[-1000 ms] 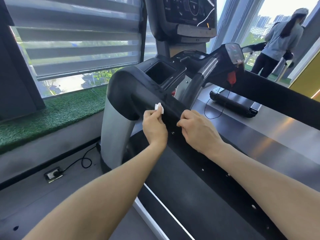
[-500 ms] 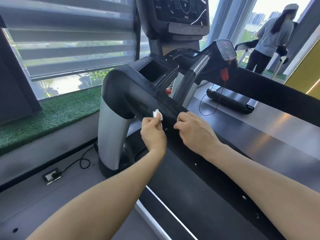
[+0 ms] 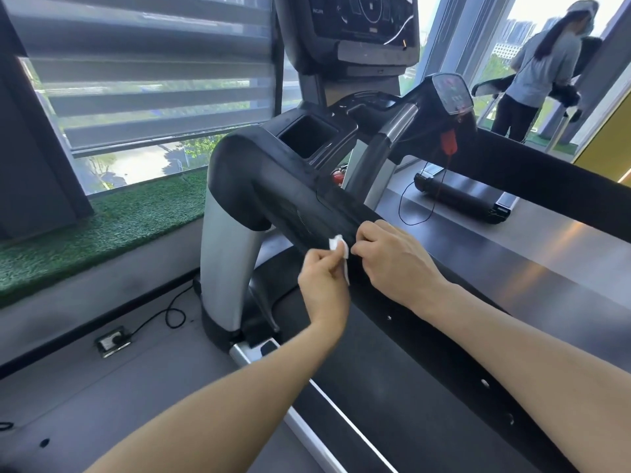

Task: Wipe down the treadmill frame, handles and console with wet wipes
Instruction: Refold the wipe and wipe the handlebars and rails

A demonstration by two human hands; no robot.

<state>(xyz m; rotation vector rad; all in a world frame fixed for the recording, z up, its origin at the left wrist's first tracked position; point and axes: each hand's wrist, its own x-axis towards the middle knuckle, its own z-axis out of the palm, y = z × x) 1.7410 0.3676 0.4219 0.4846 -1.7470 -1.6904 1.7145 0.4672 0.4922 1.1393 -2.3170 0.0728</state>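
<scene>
A black treadmill fills the middle of the head view, with its left handrail (image 3: 300,203) running from the grey upright (image 3: 228,264) toward me. My left hand (image 3: 322,279) pinches a small folded white wet wipe (image 3: 339,249) right against the handrail's side. My right hand (image 3: 396,261) has its fingers curled over the same rail, just right of the wipe. The console (image 3: 362,25) with its dark screen stands at the top centre. A red safety clip (image 3: 448,142) hangs from the centre handle (image 3: 447,97).
A strip of green artificial turf (image 3: 102,227) lies along the window sill on the left. A floor socket (image 3: 112,341) with a black cable lies by the treadmill base. Another person (image 3: 543,70) stands at the far right beside a second treadmill (image 3: 467,196).
Both hands have slid down the handrail toward me, and the wipe has moved with my left hand. My right hand sits closer to the wipe.
</scene>
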